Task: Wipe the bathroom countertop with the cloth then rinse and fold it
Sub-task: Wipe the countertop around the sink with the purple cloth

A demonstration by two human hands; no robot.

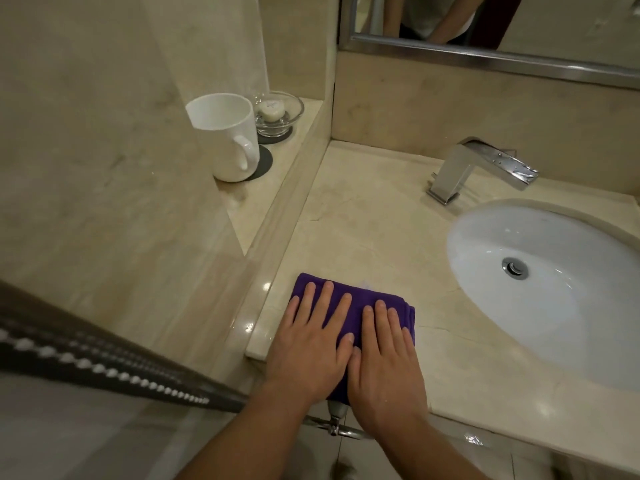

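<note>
Nearest, two bare forearms reach in from the bottom edge, and both hands lie flat side by side on the purple cloth (353,301). The left hand (304,348) and right hand (384,362) touch along their thumbs. The left fingers (323,303) are straight and slightly spread; the right fingers (381,317) are straight and close together. Neither hand curls round anything, both simply press down, palms on the fabric.

The cloth is folded into a thick pad and lies on the beige stone tabletop (381,230) at its near left corner. Its far edge shows just beyond the fingertips, and its stacked layers show just right of the right fingers. Below the wrists, under the tabletop's front edge, a metal rail (332,426) runs across.

To the right of the fingers, apart from the cloth, the white oval sink (561,306) is set into the tabletop, with its metal drain (515,268) in the middle. Beyond the sink stands a square chrome faucet (478,168), its spout pointing over the bowl.

Far beyond the left fingers a raised ledge (277,181) carries a white mug (225,140) on a dark coaster (265,164) — and behind it a glass dish (289,121) holding a small soap (272,110). Farthest off, a framed mirror (571,22) hangs on the wall above the faucet.
</note>
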